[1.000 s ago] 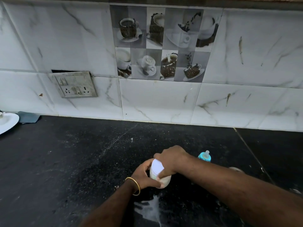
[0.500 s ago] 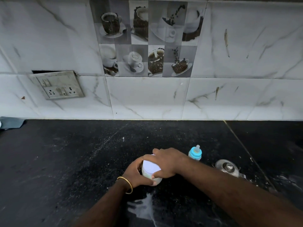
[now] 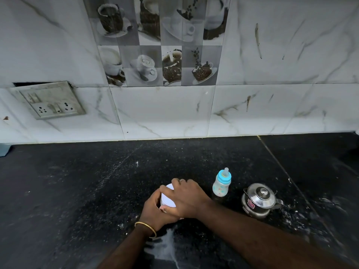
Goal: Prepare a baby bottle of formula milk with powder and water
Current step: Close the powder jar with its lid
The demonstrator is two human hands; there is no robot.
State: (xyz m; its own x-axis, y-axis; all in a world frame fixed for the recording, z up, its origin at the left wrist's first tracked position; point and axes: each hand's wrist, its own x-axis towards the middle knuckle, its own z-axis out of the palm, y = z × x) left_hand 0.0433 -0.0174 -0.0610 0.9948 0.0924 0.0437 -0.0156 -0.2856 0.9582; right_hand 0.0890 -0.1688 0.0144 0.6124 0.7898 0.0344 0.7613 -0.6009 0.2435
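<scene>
Both hands, left hand (image 3: 155, 210) and right hand (image 3: 186, 199), are clamping fingers around the white tub (image 3: 167, 197) at nine o'clock of the bottle (image 3: 222, 184); a sudden release is risking more spilled powder.

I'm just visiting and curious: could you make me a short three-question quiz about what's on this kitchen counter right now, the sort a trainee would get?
1. True or false: the baby bottle stands upright with its blue teat cap on.
2. What are both hands holding?
A. the steel kettle
B. the white jar
C. the baby bottle
3. Fill in: the white powder spill lies on the black counter just ____ the jar, toward the person.

Key
1. True.
2. B: the left hand grips the jar's side, the right hand covers its top.
3. In front of.
</scene>
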